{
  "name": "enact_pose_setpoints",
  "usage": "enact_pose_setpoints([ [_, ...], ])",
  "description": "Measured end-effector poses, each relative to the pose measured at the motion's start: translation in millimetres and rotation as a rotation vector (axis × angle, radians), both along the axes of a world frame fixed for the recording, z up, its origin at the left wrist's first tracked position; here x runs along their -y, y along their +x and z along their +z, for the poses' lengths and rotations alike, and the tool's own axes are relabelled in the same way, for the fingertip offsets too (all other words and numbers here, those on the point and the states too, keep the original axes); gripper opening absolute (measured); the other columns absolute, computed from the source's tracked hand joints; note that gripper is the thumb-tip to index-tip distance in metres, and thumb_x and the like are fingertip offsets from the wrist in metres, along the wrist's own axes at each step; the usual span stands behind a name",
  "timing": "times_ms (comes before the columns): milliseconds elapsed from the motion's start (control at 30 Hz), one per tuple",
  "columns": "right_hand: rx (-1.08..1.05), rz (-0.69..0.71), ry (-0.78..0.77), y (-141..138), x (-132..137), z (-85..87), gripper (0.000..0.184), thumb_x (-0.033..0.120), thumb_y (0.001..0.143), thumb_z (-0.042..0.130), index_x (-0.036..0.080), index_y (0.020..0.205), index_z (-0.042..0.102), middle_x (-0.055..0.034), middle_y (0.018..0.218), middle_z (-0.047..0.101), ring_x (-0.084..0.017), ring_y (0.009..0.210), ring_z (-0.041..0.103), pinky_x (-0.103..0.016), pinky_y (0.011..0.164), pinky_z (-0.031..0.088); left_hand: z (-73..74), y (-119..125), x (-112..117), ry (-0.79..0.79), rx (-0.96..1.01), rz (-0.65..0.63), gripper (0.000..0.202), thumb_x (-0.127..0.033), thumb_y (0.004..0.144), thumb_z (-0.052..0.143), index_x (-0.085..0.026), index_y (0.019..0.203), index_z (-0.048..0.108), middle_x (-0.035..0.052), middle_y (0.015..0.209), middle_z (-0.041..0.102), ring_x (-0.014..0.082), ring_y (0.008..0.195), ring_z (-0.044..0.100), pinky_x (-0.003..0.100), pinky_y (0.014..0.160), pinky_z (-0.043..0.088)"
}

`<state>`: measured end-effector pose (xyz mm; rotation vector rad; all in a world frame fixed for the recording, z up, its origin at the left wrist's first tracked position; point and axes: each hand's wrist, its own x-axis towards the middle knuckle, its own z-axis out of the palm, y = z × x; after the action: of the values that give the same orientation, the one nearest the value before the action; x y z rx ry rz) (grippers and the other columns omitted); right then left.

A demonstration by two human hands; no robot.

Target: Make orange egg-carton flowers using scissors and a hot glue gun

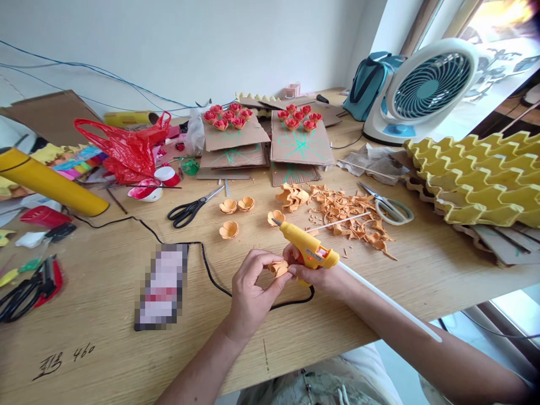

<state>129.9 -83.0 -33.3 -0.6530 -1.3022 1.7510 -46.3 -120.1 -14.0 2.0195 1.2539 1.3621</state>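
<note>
My left hand (252, 281) pinches a small orange paper flower (278, 269) between thumb and fingers. Wrapped round the handle of a yellow hot glue gun (306, 245), my right hand (307, 273) also has its fingertips close against the flower. A white glue stick (392, 304) sticks out of the gun's back over my right forearm, and the nozzle points away to the upper left. Just beyond the nozzle stands an orange flower cup (276, 217). Several more orange cups (229, 229) sit to the left, and a stack of orange petal pieces (292, 197) lies behind.
Orange scraps (346, 211) and white-handled scissors (390, 208) lie to the right. Black scissors (189, 211) and a blurred-out rectangular object (162, 287) are on the left. Red flowers (228, 117) stand on cardboard at the back. Yellow egg trays (485, 180) and a fan (430, 90) stand right.
</note>
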Motion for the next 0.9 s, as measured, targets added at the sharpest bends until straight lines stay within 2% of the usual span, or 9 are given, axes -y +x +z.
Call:
enact_pose_setpoints([
  [267,0.030,-0.022,-0.003,-0.1,-0.6,0.9,0.041,0.049,0.078,0.081,0.023,0.081,0.049,0.0015,0.084,0.053,-0.011,0.066,0.048,-0.027,0.060,0.042,-1.8,0.6,1.2,-0.049,0.023,0.034,0.025,-0.021,0.086,0.076,-0.022,0.109,0.067,0.0030,0.094,0.070,0.0165,0.084,0.068,0.029,0.077,0.056],
  [500,-0.009,-0.047,0.007,-1.6,0.0,-5.5,0.039,0.046,0.079,0.080,0.022,0.081,0.049,0.0006,0.087,0.054,-0.012,0.068,0.048,-0.027,0.060,0.043,0.8,1.9,0.6,-0.030,0.008,0.031,0.014,-0.023,0.087,0.075,-0.021,0.097,0.066,0.0034,0.091,0.069,0.0163,0.084,0.066,0.027,0.073,0.055],
  [700,0.004,-0.024,-0.003,-1.4,-0.4,-4.8,0.040,0.048,0.079,0.080,0.023,0.080,0.048,0.0005,0.086,0.054,-0.012,0.068,0.048,-0.028,0.061,0.042,-0.8,1.6,0.1,-0.009,0.014,0.008,0.015,-0.019,0.086,0.075,-0.021,0.096,0.065,0.0025,0.090,0.066,0.0153,0.084,0.065,0.026,0.073,0.054],
  [900,-0.008,-0.005,0.011,0.0,0.2,-3.0,0.036,0.043,0.082,0.078,0.023,0.081,0.048,0.0004,0.088,0.055,-0.012,0.070,0.048,-0.027,0.063,0.041,-2.7,0.4,-1.2,0.034,0.002,-0.019,0.018,-0.015,0.085,0.076,-0.021,0.097,0.064,0.0017,0.091,0.064,0.0143,0.084,0.064,0.025,0.074,0.053],
])
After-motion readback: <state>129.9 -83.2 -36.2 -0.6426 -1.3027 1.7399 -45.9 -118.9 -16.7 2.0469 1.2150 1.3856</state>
